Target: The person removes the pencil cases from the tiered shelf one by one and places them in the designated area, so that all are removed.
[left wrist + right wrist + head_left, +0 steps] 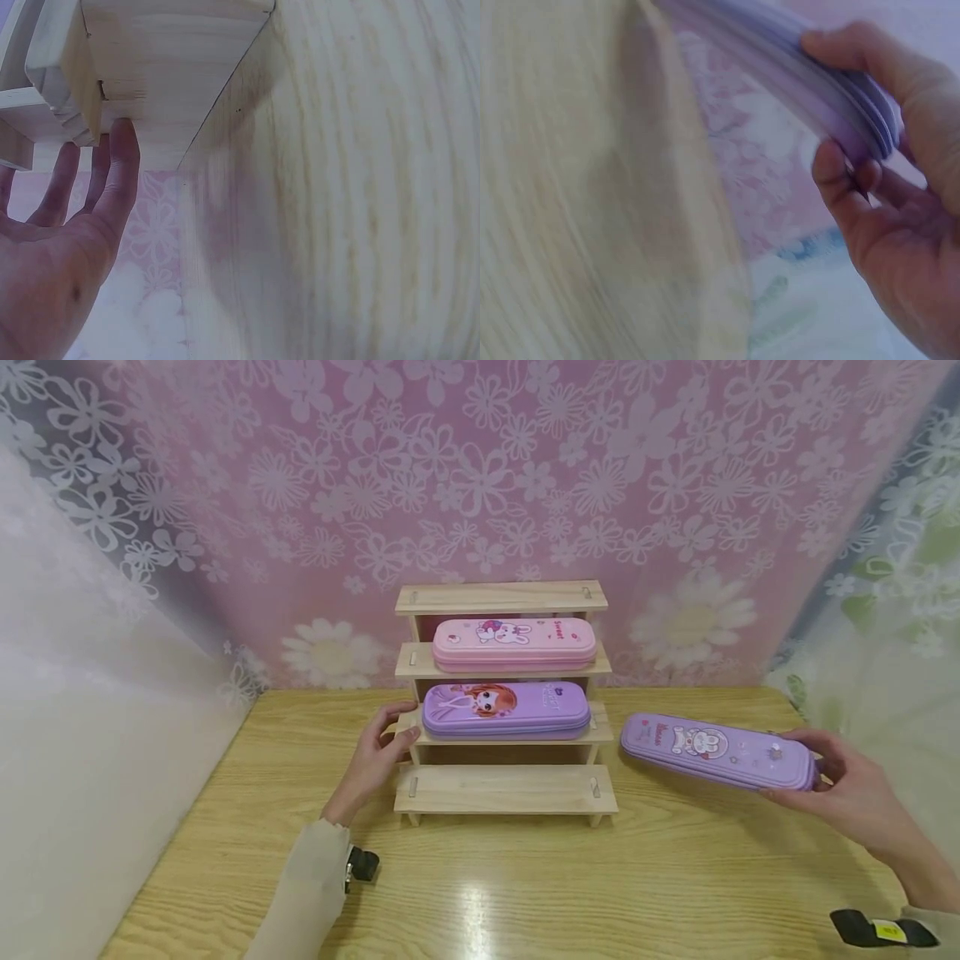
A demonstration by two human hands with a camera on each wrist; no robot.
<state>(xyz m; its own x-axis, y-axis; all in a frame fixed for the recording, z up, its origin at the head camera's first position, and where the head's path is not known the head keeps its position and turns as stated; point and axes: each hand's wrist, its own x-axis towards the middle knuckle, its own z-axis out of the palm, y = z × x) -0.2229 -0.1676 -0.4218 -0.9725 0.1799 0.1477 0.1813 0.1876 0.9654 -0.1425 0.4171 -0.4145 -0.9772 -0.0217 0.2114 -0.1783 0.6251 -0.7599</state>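
Observation:
A purple pencil case (716,752) with a rabbit on its lid is held off the table by my right hand (855,789), which grips its right end between thumb and fingers. This case slants beside the right side of a stepped wooden stand (506,789). My left hand (378,760) holds the left end of the stand's second step from the bottom, fingers (124,161) against the wood. On that step lies a purple pencil case (510,710) with a girl picture. A pink rabbit pencil case (513,645) lies one step higher.
The stand's top step (501,597) and bottom step are bare wood. Beneath it is a wood-grain table (480,877). A pink flowered curtain (480,485) hangs behind, with pale sheeting (90,693) at left and more at right.

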